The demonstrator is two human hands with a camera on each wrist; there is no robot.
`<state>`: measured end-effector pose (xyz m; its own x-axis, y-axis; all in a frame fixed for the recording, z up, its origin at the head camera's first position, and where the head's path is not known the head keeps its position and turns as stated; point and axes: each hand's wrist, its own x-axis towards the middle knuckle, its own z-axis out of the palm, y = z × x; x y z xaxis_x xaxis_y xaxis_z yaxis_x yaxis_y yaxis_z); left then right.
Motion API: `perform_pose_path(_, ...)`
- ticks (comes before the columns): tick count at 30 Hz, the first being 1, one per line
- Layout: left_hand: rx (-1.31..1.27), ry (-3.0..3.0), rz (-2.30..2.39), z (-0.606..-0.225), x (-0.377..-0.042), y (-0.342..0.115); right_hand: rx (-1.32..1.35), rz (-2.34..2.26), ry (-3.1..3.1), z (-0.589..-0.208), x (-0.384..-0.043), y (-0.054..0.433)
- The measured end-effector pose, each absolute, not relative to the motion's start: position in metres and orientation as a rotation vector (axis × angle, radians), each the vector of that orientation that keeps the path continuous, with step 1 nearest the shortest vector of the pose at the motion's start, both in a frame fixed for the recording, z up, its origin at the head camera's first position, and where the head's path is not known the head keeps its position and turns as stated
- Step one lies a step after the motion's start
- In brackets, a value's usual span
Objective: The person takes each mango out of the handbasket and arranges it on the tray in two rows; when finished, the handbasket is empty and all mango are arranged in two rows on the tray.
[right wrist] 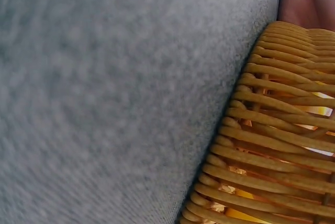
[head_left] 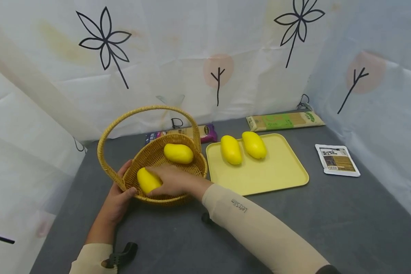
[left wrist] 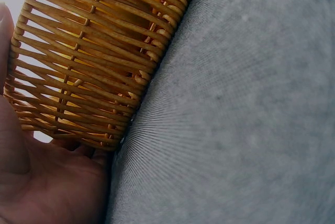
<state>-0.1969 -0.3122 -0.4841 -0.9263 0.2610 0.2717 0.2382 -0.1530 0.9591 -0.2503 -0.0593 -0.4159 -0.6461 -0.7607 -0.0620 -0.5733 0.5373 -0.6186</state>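
A wicker basket point(head_left: 150, 154) with a tall arched handle stands on the grey table, its mouth turned toward me. My left hand point(head_left: 118, 201) grips its left side, thumb over the rim and the other fingers mostly hidden behind the weave; the left wrist view shows the palm point(left wrist: 52, 182) against the woven wall point(left wrist: 89, 62). Inside, my right hand point(head_left: 174, 179) holds a yellow mango point(head_left: 145, 179) between thumb and fingers near the left wall. Another mango point(head_left: 178, 153) lies deeper in the basket. In the right wrist view, the wicker wall point(right wrist: 282, 140) hides the right hand's fingers.
Right of the basket lies a yellow tray point(head_left: 277, 171) bearing two mangoes, one at left point(head_left: 231, 150) and one beside it point(head_left: 254, 145). Behind are a purple-ended packet point(head_left: 209, 133) and a green-labelled noodle packet point(head_left: 284, 121). A white flat packet point(head_left: 337, 160) lies far right.
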Motion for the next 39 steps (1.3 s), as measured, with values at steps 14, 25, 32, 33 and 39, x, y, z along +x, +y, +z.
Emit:
perform_pose_path(14, 0.676, 1.973, 2.349, -0.485, -0.198, -0.312, -1.228, -0.852, 2.324, -0.413, -0.251, -0.06)
perform_pose_path(25, 0.634, 2.011, 2.32, -0.484, -0.197, -0.312, -1.116, -0.854, 2.405, -0.414, -0.249, -0.058)
perform_pose_path(32, 0.563, 2.058, 2.287, -0.484, -0.195, -0.313, -1.052, -1.02, 2.532, -0.408, -0.246, -0.055)
perform_pose_path(33, 0.56, 2.063, 2.282, -0.484, -0.195, -0.314, -1.056, -1.057, 2.548, -0.407, -0.246, -0.054)
perform_pose_path(39, 0.569, 2.08, 2.268, -0.484, -0.196, -0.314, -1.098, -1.297, 2.598, -0.401, -0.241, -0.048)
